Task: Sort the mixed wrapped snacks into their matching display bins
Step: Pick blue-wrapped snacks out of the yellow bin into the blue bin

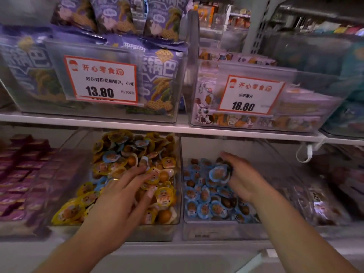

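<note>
Head view: right hand (239, 178) grasps a blue-wrapped snack (219, 173), face toward camera; left hand (126, 189) released.

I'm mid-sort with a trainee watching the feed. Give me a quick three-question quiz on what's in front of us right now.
1. True or false: the right hand holds blue-wrapped snacks over the blue-snack bin.
2. Which bin do the left hand fingers rest in? A) the purple-pack bin B) the mixed yellow-and-blue bin C) the bin on the upper shelf
3. Fill in: the price tag on the upper left bin reads ____.

Key
1. True: its fingers curl round them, above the blue pile.
2. B: the fingers lie spread on the yellow and blue packs.
3. 13.80
</note>
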